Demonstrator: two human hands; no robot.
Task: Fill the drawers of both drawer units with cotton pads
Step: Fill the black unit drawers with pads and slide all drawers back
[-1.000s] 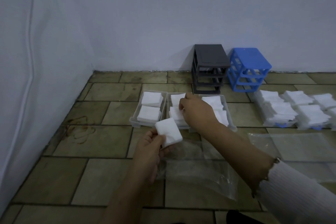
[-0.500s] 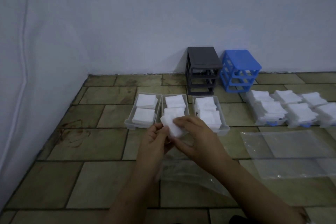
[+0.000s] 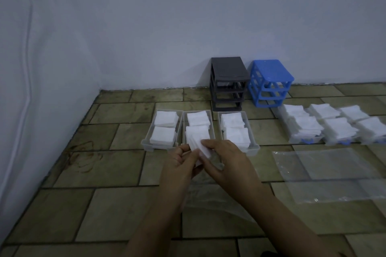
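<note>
On the tiled floor (image 3: pixel 108 165), frame centre: left hand (image 3: pixel 179 170) and right hand (image 3: pixel 226 162) both pinch one stack of cotton pads (image 3: pixel 198 145). At 12 o'clock, three clear drawers (image 3: pixel 147 142) hold pads; beyond them, grey drawer unit (image 3: pixel 227 83) and blue drawer unit (image 3: pixel 270 82) stand empty.

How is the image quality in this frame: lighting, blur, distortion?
Head view: dim, bluish, flat light with no hard shadows; wide-angle bending shows in the wall corner at left; the hands and their stack of cotton pads look slightly soft; faint sheen on the clear plastic bag; the grey drawer unit lacks detail.
</note>
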